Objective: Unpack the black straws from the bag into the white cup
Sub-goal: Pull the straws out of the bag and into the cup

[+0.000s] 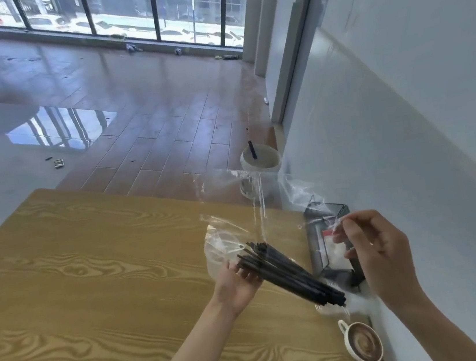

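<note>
Left of the white cup (260, 162), left hand (238, 283) cups the black straws (291, 273), approx. all in the bag (238, 235) above the surface (92, 275); right hand (382, 255) pinches plastic; 1 straw in cup, rest pending.

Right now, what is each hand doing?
Left hand: grips the black straws.
Right hand: pinches the clear bag.

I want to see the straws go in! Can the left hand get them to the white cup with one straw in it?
Probably yes. The left hand grips the black straws; the white cup stands beyond, its mouth open, but the clear bag hangs between and may snag.
</note>
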